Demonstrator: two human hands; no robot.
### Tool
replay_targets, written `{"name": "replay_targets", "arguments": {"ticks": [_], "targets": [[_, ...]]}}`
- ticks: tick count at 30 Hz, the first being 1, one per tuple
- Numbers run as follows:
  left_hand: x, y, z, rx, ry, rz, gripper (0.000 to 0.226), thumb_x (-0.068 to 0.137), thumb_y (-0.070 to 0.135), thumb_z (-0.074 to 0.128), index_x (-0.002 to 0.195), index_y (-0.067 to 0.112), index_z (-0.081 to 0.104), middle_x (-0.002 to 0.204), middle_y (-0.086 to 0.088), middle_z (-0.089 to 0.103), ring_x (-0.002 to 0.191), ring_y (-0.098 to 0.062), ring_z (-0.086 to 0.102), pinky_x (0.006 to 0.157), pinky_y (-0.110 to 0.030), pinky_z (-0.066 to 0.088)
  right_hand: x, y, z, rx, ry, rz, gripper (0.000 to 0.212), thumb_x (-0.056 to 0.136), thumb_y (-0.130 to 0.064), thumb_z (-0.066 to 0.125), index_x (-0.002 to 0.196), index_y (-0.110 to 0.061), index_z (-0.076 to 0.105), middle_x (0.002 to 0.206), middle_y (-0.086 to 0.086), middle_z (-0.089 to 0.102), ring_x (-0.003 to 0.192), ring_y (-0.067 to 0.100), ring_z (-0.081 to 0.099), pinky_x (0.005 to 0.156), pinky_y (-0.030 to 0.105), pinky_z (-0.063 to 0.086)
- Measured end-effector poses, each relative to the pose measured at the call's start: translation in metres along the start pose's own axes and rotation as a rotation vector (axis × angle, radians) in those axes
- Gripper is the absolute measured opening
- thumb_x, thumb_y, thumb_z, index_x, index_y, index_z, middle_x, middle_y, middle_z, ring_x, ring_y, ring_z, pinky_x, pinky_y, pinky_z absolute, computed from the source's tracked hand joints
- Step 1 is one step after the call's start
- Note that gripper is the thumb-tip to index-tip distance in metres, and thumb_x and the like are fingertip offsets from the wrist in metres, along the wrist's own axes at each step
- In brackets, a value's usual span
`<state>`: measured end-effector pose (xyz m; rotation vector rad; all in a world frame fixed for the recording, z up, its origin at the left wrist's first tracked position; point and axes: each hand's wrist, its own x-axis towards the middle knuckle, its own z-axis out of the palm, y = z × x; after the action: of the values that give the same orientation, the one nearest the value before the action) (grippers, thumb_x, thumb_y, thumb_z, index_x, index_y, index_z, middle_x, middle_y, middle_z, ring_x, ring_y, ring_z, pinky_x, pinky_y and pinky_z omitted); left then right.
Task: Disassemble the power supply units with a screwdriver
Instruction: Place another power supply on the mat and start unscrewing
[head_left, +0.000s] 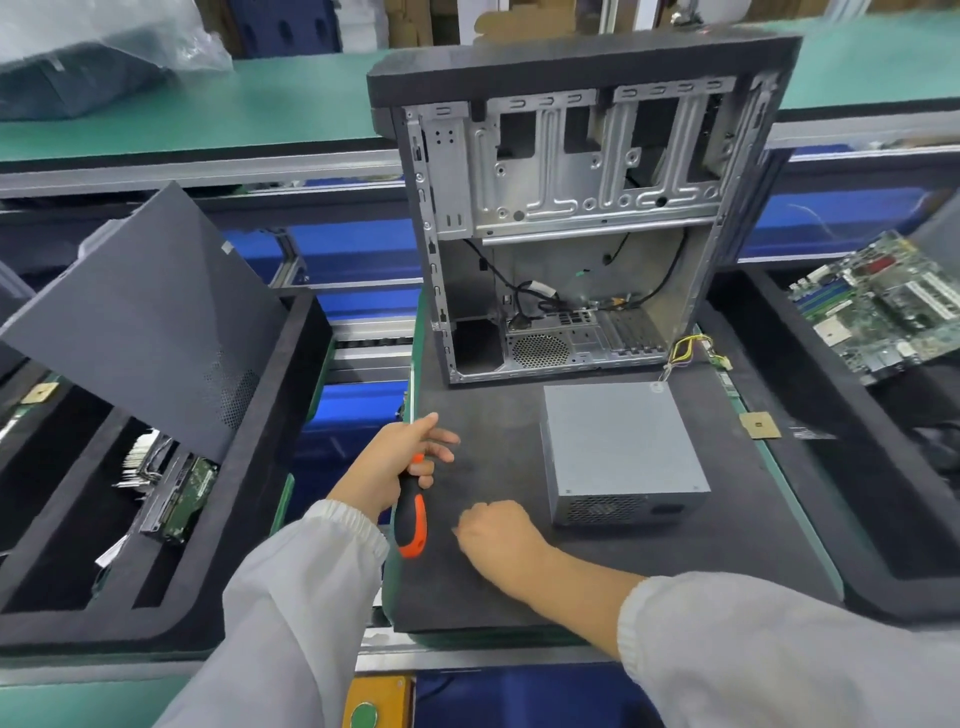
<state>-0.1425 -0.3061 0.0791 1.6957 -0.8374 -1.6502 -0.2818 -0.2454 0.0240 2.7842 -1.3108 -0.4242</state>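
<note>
Here, in the head view, the left hand (396, 457) grips a screwdriver (411, 512) by its black-and-orange handle, fingers curled round the upper part, with the handle's butt pointing down toward the person; the shaft is hidden behind the hand. The right hand (496, 535) rests on the dark mat (701, 561) just right of the handle, its fingers curled under and holding nothing that can be seen. The grey PSU (621, 447) lies flat on the mat, just right of the right hand, its vented face toward the person. Behind it stands an open case (571, 208), upright, with loose cables inside and a yellow wire bundle (685, 349) at its lower right corner. To the left, a black tray (249, 467) holds a leaning side panel (150, 317) and a drive (179, 499). To the right, a motherboard (878, 306) lies tilted in another tray (810, 415).
</note>
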Motion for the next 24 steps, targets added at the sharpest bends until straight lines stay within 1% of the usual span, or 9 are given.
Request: {"name": "replay_targets", "arguments": {"ticks": [1,2,3,4,6,8,12,17,24], "targets": [[-0.002,0.004,0.003,-0.01,0.006,0.009,0.043,0.103,0.033,0.046,0.098,-0.003,0.069,0.062,-0.006,0.061,0.034,-0.007,0.028,0.035,-0.019,0.031,-0.001,0.0,0.001,0.183,-0.013,0.092,0.026,0.1,-0.022,0.046,0.096,-0.009,0.068,0.096,0.006,0.069,0.087,0.024,0.065,0.059,0.03,0.041],[-0.003,0.008,0.006,-0.022,0.012,0.021,0.042,0.103,0.032,0.047,0.097,-0.003,0.069,0.061,-0.006,0.061,0.034,-0.007,0.028,0.035,-0.018,0.031,-0.003,0.004,-0.005,0.495,-0.075,0.192,0.032,0.101,-0.023,0.041,0.095,-0.004,0.066,0.095,0.012,0.067,0.086,0.029,0.063,0.067,0.034,0.045],[-0.004,0.013,0.009,-0.038,0.015,0.036,0.041,0.103,0.032,0.047,0.096,-0.002,0.069,0.061,-0.006,0.06,0.033,-0.007,0.027,0.035,-0.018,0.03,-0.005,0.011,-0.013,0.854,-0.107,0.275,0.036,0.102,-0.026,0.04,0.087,-0.002,0.064,0.085,0.014,0.064,0.077,0.029,0.06,0.068,0.034,0.047],[-0.005,0.017,0.014,-0.057,0.014,0.053,0.041,0.103,0.031,0.047,0.094,-0.002,0.069,0.061,-0.006,0.06,0.032,-0.007,0.026,0.036,-0.017,0.029,-0.008,0.021,-0.026,1.225,-0.151,0.343,0.038,0.101,-0.028,0.042,0.078,-0.005,0.059,0.071,0.011,0.058,0.061,0.023,0.054,0.059,0.03,0.046],[-0.007,0.028,0.027,-0.091,0.0,0.083,0.041,0.103,0.031,0.046,0.092,-0.002,0.069,0.062,-0.007,0.058,0.031,-0.006,0.025,0.035,-0.017,0.027,-0.018,0.049,-0.05,1.898,-0.342,0.417,0.036,0.101,-0.029,0.044,0.069,-0.012,0.047,0.051,-0.003,0.039,0.039,0.007,0.033,0.035,0.018,0.028],[-0.008,0.041,0.049,-0.111,-0.029,0.105,0.042,0.103,0.031,0.045,0.091,-0.002,0.068,0.061,-0.006,0.057,0.03,-0.005,0.024,0.034,-0.017,0.027,-0.031,0.092,-0.069,2.265,-0.484,0.386,0.036,0.102,-0.028,0.042,0.068,-0.016,0.041,0.047,-0.008,0.03,0.034,0.001,0.025,0.029,0.013,0.014],[-0.008,0.066,0.113,-0.141,-0.136,0.113,0.042,0.102,0.032,0.046,0.095,-0.004,0.067,0.058,-0.005,0.057,0.03,-0.005,0.024,0.034,-0.016,0.026,-0.072,0.196,-0.081,2.334,-0.444,0.296,0.034,0.102,-0.023,0.039,0.069,-0.015,0.042,0.054,-0.006,0.035,0.039,0.002,0.028,0.031,0.015,0.017],[-0.004,0.088,0.205,-0.111,-0.265,0.106,0.042,0.102,0.031,0.047,0.096,-0.004,0.069,0.061,-0.007,0.058,0.031,-0.005,0.025,0.034,-0.017,0.028,-0.128,0.313,-0.048,2.289,-0.34,0.462,0.024,0.096,-0.01,0.039,0.075,-0.005,0.05,0.073,0.008,0.047,0.056,0.008,0.031,0.039,0.014,0.028],[0.017,0.094,0.298,-0.106,-0.3,0.089,0.041,0.103,0.03,0.046,0.089,-0.002,0.069,0.058,-0.007,0.059,0.029,-0.005,0.024,0.034,-0.016,0.027,-0.17,0.408,0.053,1.605,-0.529,0.838,0.033,0.103,-0.014,0.035,0.072,-0.009,0.046,0.053,0.0,0.04,0.034,0.004,0.031,0.033,0.012,0.019]]}}
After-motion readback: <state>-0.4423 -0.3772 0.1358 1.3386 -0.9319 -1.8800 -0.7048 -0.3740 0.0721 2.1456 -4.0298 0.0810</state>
